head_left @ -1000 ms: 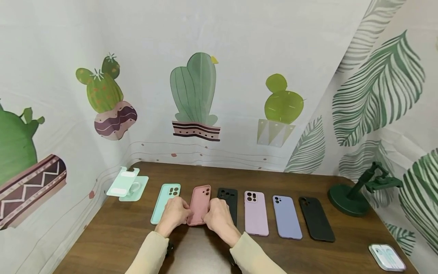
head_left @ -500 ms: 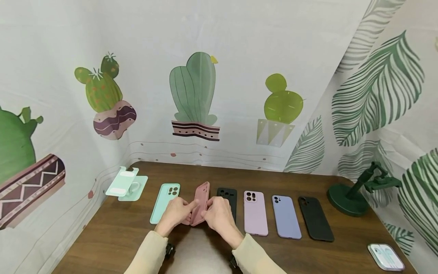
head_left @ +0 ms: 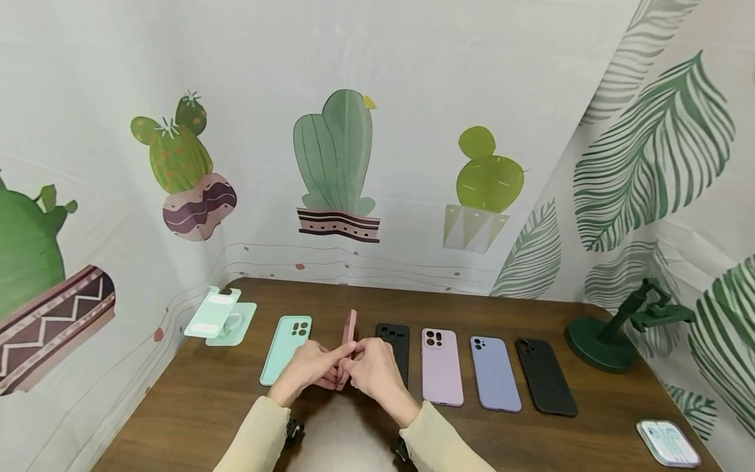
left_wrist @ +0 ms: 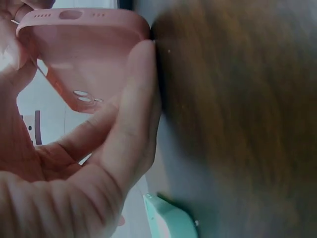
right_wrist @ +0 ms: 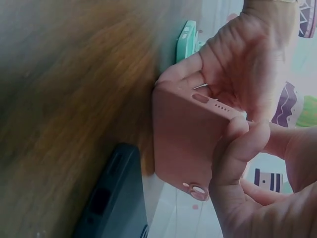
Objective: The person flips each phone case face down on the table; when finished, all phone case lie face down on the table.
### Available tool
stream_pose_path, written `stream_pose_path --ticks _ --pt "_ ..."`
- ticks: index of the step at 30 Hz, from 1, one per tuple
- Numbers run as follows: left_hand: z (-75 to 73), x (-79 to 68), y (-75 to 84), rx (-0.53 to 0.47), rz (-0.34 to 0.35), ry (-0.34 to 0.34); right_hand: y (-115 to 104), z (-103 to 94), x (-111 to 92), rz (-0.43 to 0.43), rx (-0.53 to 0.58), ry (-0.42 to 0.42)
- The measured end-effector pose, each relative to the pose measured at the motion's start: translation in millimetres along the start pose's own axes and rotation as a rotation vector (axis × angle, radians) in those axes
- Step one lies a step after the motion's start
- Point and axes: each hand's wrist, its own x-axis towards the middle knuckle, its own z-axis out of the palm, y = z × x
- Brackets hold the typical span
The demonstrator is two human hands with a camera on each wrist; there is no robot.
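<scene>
A pink phone case (head_left: 351, 324) stands on its long edge upon the brown table, almost side-on in the head view. My left hand (head_left: 309, 364) holds it from the left, thumb stretched over the upper edge. In the left wrist view, fingers (left_wrist: 141, 74) lie at the hollow inside of the case, near its lower edge. From the other side my right hand (head_left: 376, 368) pinches the upper edge; the right wrist view shows its smooth back and camera holes. A mint phone case (head_left: 286, 351) lies left, a black one (head_left: 400, 342) right, partly hidden by the right hand.
Further right lie a lilac case (head_left: 442, 370), a periwinkle case (head_left: 495, 377) and another black case (head_left: 545, 379). A mint phone stand (head_left: 227, 321) is at the left, a dark green stand (head_left: 601, 347) at the right. Boxed white earphones (head_left: 668, 444) lie at the front right.
The pink case has tipped from nearly flat up onto its right long edge, its left side lifting. The left thumb has moved right, over the case's upper edge. Other things stay put.
</scene>
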Motion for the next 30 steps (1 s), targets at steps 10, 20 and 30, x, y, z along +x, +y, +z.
stream_pose_path --ticks 10,20,30 --pt "-7.2 -0.3 -2.2 -0.098 0.023 -0.107 4 -1.3 -1 0.071 0.093 -0.159" --pt "-19.1 -4.0 2.2 -0.104 0.11 0.047 10 5.0 -2 0.094 0.023 -0.304" --pt "-27.2 -9.5 0.0 -0.024 0.118 0.172 26 22.2 12 0.006 -0.131 -0.194"
